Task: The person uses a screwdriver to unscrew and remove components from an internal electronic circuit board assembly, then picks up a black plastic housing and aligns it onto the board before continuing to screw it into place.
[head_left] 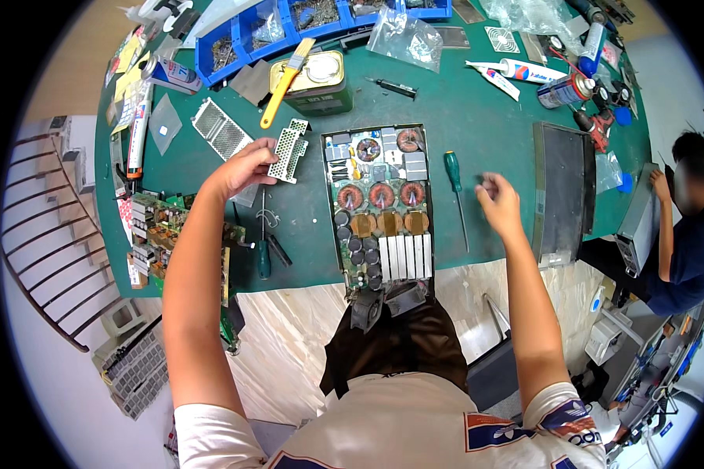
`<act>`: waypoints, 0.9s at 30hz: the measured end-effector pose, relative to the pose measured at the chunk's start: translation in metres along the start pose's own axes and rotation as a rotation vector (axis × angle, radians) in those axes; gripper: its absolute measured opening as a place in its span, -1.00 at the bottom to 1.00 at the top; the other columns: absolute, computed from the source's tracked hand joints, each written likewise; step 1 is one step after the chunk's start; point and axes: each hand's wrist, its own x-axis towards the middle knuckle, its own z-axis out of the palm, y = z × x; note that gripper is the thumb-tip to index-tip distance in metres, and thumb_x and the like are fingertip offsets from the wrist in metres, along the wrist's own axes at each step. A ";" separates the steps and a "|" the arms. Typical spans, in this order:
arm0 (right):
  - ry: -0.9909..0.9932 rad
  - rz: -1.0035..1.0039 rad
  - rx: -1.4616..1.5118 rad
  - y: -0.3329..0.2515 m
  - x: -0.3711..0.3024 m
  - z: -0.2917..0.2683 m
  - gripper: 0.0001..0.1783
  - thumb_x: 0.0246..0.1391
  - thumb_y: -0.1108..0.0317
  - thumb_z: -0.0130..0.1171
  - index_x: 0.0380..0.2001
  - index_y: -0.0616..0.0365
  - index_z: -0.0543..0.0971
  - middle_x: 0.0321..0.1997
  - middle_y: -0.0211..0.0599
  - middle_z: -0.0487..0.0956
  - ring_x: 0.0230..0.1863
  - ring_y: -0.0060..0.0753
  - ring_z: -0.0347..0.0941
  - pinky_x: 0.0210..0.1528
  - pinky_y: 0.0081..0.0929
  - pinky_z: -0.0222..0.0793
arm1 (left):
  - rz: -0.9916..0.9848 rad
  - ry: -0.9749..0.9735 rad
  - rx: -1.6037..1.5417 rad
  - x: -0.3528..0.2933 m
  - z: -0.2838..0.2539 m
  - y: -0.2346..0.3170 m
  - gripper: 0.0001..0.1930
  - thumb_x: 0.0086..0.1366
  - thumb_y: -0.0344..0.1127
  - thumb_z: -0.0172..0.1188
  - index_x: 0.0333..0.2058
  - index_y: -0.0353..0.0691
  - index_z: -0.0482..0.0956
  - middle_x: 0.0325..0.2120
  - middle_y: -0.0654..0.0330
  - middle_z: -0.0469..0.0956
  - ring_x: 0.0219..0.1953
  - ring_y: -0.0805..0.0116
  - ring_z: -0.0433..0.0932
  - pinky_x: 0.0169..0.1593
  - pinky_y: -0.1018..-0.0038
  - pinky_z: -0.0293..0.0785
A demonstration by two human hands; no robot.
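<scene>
My left hand (246, 167) is closed on the edge of a perforated metal plate (290, 153), held over the green table left of an opened power supply unit (380, 209). That unit lies lengthwise before me, its coils, capacitors and white heat-sink fins exposed. My right hand (499, 202) hovers right of it with bent fingers, thumb and forefinger slightly apart, and nothing visible in them. Between the unit and this hand lies a green-handled screwdriver (454, 176). Another screwdriver (264, 258) rests below the left hand. A second perforated plate (215, 123) lies beyond that hand.
A square tin (318, 100) with a yellow-handled brush (288, 80) stands behind the unit, before blue parts bins (237, 56). Circuit boards (160, 230) crowd the left edge. A dark metal case (559, 191) lies right. Another person (684, 242) holds a metal case at far right.
</scene>
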 end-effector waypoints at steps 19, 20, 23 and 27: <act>-0.219 -0.074 -0.168 -0.052 0.057 0.041 -0.59 -0.15 0.37 0.39 -0.18 0.31 0.59 -0.55 -0.19 0.45 -0.52 -0.28 0.43 -0.40 -0.31 0.38 | 0.333 0.270 0.874 0.011 0.023 0.016 -0.19 -0.10 -0.17 0.43 0.16 -0.30 0.35 -0.04 -0.16 0.56 0.02 -0.04 0.58 0.01 0.16 0.57; -0.191 -0.073 -0.184 -0.052 0.055 0.036 -0.61 -0.15 0.38 0.37 -0.20 0.31 0.59 -0.57 -0.21 0.43 -0.54 -0.33 0.39 -0.42 -0.32 0.36 | 0.367 0.286 0.937 0.009 0.022 0.013 -0.19 -0.11 -0.17 0.42 0.16 -0.31 0.36 -0.04 -0.18 0.56 0.02 -0.08 0.58 0.02 0.15 0.56; -0.086 -0.008 -0.062 -0.060 0.032 -0.008 -0.67 -0.05 0.35 0.36 -0.21 0.29 0.59 -0.53 -0.58 0.35 -0.49 -0.67 0.26 -0.49 -0.56 0.19 | 0.464 0.350 1.109 0.002 0.019 0.010 -0.17 -0.14 -0.22 0.42 0.17 -0.35 0.34 -0.03 -0.27 0.53 0.02 -0.25 0.53 0.08 0.12 0.50; 0.187 -0.136 0.154 -0.098 -0.015 -0.083 -0.60 -0.04 0.28 0.37 -0.15 0.27 0.56 -0.23 -0.31 0.47 -0.37 -0.56 0.38 -0.33 -0.61 0.28 | 0.359 0.361 1.296 -0.011 0.008 0.010 -0.08 -0.13 -0.34 0.49 0.26 -0.31 0.25 0.02 -0.25 0.46 0.08 -0.23 0.48 0.17 0.13 0.44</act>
